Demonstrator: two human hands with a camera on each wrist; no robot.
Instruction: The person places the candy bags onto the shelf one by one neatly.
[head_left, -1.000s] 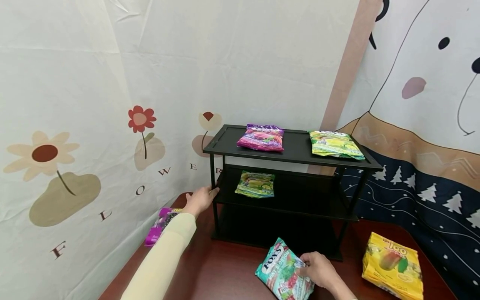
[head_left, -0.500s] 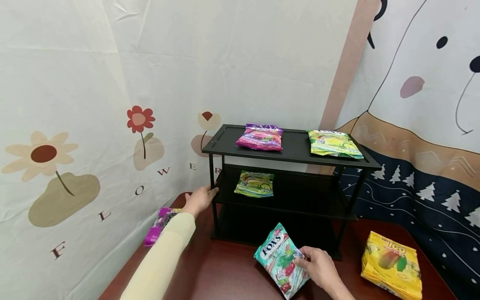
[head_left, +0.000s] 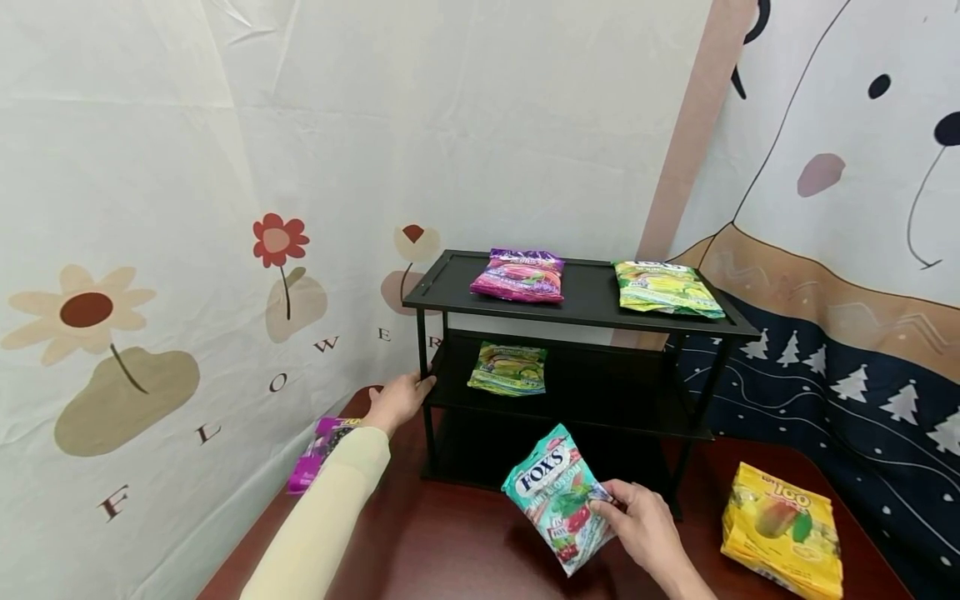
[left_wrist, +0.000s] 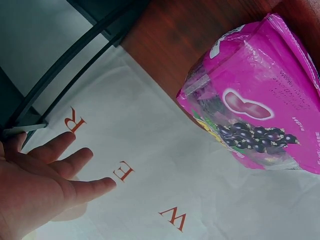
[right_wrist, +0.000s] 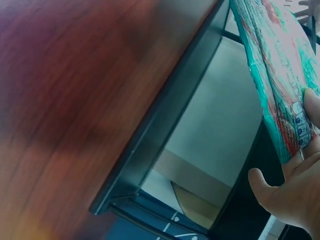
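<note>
My right hand (head_left: 643, 531) pinches the right edge of a teal FOX'S candy bag (head_left: 558, 500), thumb on its printed front. The bag is tilted, raised above the table in front of the black three-tier shelf (head_left: 600, 411). In the right wrist view the thumb and fingers hold the lower end of the teal bag (right_wrist: 280, 75). My left hand (head_left: 399, 402) touches the shelf's left side at the middle tier, beside the front post. The left wrist view shows several fingers of the left hand (left_wrist: 55, 182) extended and spread, one reaching the shelf edge.
On the top tier lie a purple candy bag (head_left: 520, 276) and a yellow-green bag (head_left: 666, 289). A green bag (head_left: 509, 369) lies on the middle tier. A purple grape-print bag (left_wrist: 260, 100) is on the table at left; a yellow mango-print bag (head_left: 782, 531) stands at right.
My right hand has lifted the teal candy bag up off the table and turned its front more toward the head camera. My left hand keeps its place at the shelf.
</note>
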